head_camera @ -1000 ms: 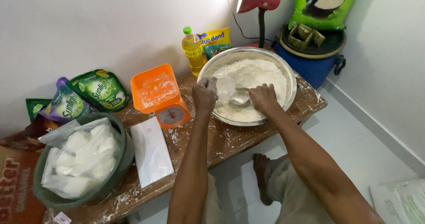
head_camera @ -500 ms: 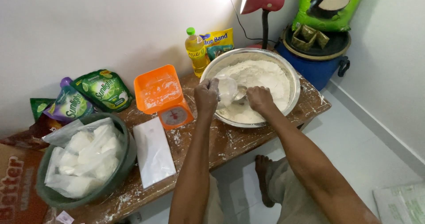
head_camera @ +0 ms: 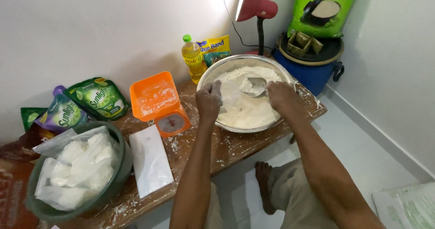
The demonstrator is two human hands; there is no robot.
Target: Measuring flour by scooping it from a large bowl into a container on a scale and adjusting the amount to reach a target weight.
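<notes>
My scoop (head_camera: 256,85) has lifted out of the flour (head_camera: 247,111), now loaded and held by my right hand (head_camera: 281,95), fingers clamped on its handle. My left hand (head_camera: 208,101) pinches a clear plastic bag (head_camera: 229,94) open over the steel bowl (head_camera: 213,75) on the table (head_camera: 235,149).
</notes>
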